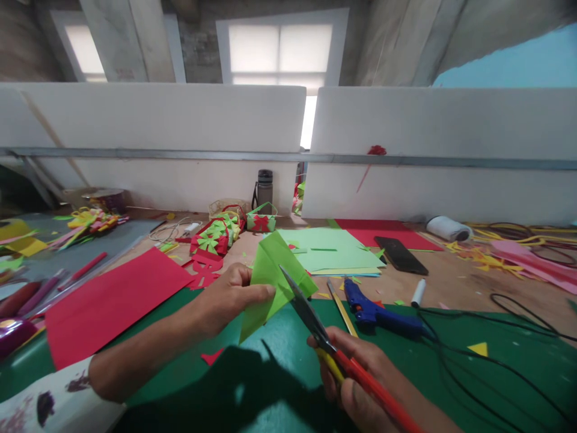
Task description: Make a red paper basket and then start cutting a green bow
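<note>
A folded piece of bright green paper (271, 269) is pinched in my left hand (234, 297), thumb across its front. My right hand (356, 373) grips a pair of scissors (311, 316) with red and yellow handles. Their blades point up and left, overlapping the right part of the green paper; whether they are cutting through it I cannot tell. Both hands are raised over a dark green cutting mat (279, 379). A small red paper scrap (211, 357) lies on the mat below the left hand.
Red paper (117, 300) lies left. A blue glue gun (383, 316), a cutter knife (341, 307) and a black phone (400, 255) lie right, with trailing black cords. Behind are pale green sheets (338, 249), small paper baskets (211, 237) and a grey bottle (265, 191).
</note>
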The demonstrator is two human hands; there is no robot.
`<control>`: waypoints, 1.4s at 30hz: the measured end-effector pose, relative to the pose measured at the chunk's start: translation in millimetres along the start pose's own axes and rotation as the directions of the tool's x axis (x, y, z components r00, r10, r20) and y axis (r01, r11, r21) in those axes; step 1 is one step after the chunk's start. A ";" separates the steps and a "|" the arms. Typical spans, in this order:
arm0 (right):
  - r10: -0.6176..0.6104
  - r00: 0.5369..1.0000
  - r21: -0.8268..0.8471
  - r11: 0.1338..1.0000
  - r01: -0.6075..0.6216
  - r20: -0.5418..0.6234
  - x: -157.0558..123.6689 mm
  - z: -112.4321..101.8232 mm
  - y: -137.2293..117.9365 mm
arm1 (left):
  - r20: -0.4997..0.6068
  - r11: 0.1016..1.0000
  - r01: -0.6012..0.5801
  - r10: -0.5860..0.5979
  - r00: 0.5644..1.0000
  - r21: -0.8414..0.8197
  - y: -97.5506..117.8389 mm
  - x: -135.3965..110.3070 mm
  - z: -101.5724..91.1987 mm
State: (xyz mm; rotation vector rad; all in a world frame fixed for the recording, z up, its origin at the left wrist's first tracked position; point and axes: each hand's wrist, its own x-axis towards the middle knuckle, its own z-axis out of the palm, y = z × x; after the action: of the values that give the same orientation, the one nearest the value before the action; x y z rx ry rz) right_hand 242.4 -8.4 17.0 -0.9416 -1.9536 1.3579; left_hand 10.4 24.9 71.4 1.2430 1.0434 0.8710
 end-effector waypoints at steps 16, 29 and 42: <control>-0.048 0.999 -0.045 0.998 0.047 -0.009 2.0 0.7 10.4 | 0.027 1.000 0.001 -0.002 1.000 0.030 -4.8 4.6 -3.0; -0.016 1.000 -0.065 0.998 0.015 -0.005 -0.8 -0.2 6.2 | 0.014 0.996 -0.017 0.016 1.000 0.091 -3.5 3.5 -4.4; -0.032 0.997 -0.091 0.996 0.025 -0.072 0.1 3.1 15.6 | 0.005 0.988 -0.029 0.028 1.000 0.153 0.2 2.7 -4.0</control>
State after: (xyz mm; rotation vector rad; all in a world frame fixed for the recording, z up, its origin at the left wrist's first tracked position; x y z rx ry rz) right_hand 243.4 -6.3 1.3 -0.9882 -1.9791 1.2109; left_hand 7.4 28.8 71.1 1.3902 1.1088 0.8227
